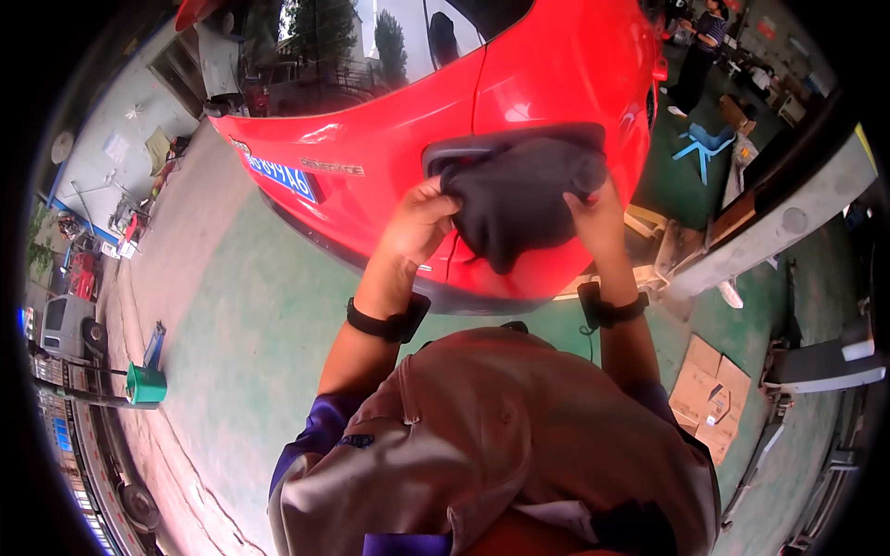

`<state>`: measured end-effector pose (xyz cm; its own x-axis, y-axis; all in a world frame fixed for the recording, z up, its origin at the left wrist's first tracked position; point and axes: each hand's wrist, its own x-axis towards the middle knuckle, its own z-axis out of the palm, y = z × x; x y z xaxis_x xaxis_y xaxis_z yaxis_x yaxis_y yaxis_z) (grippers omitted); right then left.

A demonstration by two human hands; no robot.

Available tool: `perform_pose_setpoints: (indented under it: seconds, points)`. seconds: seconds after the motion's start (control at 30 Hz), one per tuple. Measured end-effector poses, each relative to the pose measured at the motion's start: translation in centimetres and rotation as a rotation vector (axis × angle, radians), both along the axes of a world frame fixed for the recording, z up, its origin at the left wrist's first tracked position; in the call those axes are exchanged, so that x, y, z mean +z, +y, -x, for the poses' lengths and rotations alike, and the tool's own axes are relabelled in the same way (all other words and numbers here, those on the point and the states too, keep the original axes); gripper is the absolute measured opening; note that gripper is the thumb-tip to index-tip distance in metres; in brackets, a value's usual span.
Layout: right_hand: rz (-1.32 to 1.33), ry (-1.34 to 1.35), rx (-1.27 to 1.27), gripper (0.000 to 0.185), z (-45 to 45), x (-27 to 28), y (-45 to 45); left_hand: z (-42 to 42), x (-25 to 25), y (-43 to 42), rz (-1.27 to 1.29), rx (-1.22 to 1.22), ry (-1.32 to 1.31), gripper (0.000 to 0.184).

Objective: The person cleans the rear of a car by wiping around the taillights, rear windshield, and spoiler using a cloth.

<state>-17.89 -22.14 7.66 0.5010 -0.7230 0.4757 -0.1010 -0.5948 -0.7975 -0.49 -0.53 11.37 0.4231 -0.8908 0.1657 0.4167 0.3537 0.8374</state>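
A dark, soft piece of black cloth (514,199) hangs between my two hands, its lower edge drooping to a point. My left hand (422,221) pinches its left edge between thumb and fingers. On the other side my right hand (599,221) grips the cloth's right end, where it bunches up; some of those fingers are behind it. Directly behind the cloth is the rear corner of a red car (389,125), with a dark recessed surround (519,135) partly covered by the cloth. Whether the cloth touches the car I cannot tell.
A blue licence plate (281,178) is on the car's tailgate. Flattened cardboard (709,394) lies on the green floor at right, near a grey metal post (788,218). A blue stool (705,148) and a person (700,56) are farther back. A green bucket (146,383) stands at left.
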Motion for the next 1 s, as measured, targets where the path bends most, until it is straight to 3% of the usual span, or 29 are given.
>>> perform_pose_setpoints:
  seconds: [0.13, 0.23, 0.4, 0.5, 0.57, 0.6, 0.67, 0.73, 0.83, 0.9, 1.0]
  points:
    - [0.085, -0.102, 0.067, 0.027, 2.8, 0.7, -1.3, -0.2, 2.0, -0.2, -0.045, -0.043, -0.228, 0.023]
    - [-0.176, 0.022, 0.014, 0.025, 6.8, 0.6, -2.8, 0.7, 4.4, -0.7, -0.105, -0.033, -0.32, 0.019]
    - [-0.156, 0.008, 0.003, 0.023, 14.1, 2.3, -3.8, 2.0, 3.8, -2.9, -0.232, -0.029, -0.225, 0.02]
    - [0.033, 0.129, -0.081, 0.023, 16.7, 3.6, -2.9, 1.9, 0.7, -4.6, -0.364, 0.068, -0.744, 0.03]
    - [0.068, 0.197, -0.107, 0.023, 18.0, 4.0, -2.4, 4.4, 3.4, -3.9, -0.459, 0.33, -1.491, 0.03]
    - [0.075, 0.26, -0.127, 0.023, 18.6, 3.8, -2.6, 4.5, 2.8, -4.3, -0.43, 0.317, -1.48, 0.031]
    - [0.075, 0.338, -0.162, 0.025, 19.8, 2.7, -3.3, 4.9, 2.2, -5.3, -0.463, 0.164, -1.217, 0.033]
    - [0.23, 0.419, -0.234, 0.023, 20.5, 1.9, -4.0, 5.8, 2.1, -6.5, -0.552, -0.102, -0.695, 0.038]
    - [0.36, 0.38, -0.404, 0.021, 20.1, 2.0, -4.6, 6.9, 3.1, -9.7, -0.408, -0.139, -0.164, 0.03]
    - [0.329, 0.264, -0.499, 0.021, 19.3, 3.3, -4.8, 7.1, 5.9, -11.4, -0.325, -0.096, -0.081, 0.027]
    - [0.183, 0.002, -0.537, 0.017, 17.5, 6.6, -4.1, 6.2, 9.8, -12.9, 0.117, -0.066, -0.145, 0.019]
